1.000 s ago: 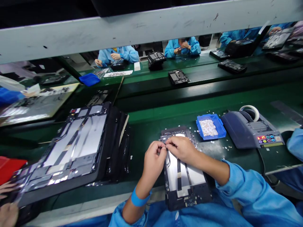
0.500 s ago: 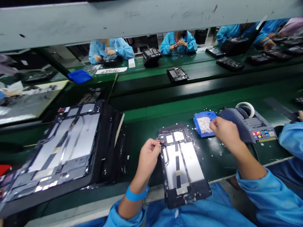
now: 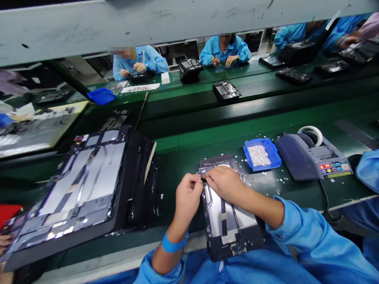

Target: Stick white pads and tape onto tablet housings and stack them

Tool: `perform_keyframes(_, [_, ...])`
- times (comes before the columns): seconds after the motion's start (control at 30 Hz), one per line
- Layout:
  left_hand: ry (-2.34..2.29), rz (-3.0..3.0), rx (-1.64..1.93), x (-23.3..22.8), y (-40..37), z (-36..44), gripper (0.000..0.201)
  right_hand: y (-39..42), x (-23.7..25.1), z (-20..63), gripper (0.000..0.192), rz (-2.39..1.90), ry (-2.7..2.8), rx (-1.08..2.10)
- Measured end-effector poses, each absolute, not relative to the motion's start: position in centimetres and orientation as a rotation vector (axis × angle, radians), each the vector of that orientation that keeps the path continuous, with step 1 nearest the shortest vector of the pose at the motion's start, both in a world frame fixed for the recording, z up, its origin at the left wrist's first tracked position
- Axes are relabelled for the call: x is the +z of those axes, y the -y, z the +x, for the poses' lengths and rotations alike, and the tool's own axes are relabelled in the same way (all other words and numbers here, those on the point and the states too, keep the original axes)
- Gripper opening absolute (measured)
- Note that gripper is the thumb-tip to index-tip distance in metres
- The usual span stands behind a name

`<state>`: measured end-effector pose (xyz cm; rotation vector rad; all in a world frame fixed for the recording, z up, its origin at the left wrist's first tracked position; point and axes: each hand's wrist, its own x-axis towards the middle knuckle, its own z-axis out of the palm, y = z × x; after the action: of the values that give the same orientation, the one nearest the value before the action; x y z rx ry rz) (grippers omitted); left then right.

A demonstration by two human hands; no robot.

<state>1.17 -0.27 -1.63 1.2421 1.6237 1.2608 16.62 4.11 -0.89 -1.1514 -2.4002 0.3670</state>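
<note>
green bench: tablet frame under both hands.

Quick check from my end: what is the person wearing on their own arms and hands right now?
Both hands are bare, no gloves. The left hand has a plain blue wristband above a blue sleeve pushed up the forearm. The right hand has a loose blue smock sleeve pushed back to mid-forearm. No rings, watch or markings show.
</note>
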Motion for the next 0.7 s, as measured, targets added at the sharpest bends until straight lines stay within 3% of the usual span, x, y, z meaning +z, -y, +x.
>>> perform_keyframes(0.17, [-1.786, 1.503, 1.234, -1.4, 1.1, 1.6, 0.007, -4.2, -0.7, 16.5, 0.014, -1.301, 2.372, 0.344])
perform_keyframes(0.5, [-1.772, 1.643, 1.167, -1.3, 1.3, 1.3, 0.009, -4.9, 1.0, 17.2, 0.013, -1.255, 2.296, 0.750])
perform_keyframes(0.7, [-1.752, 1.645, 1.156, -1.2, 1.4, 1.1, 0.009, -4.9, 0.7, 17.6, 0.013, -1.208, 2.285, 0.732])
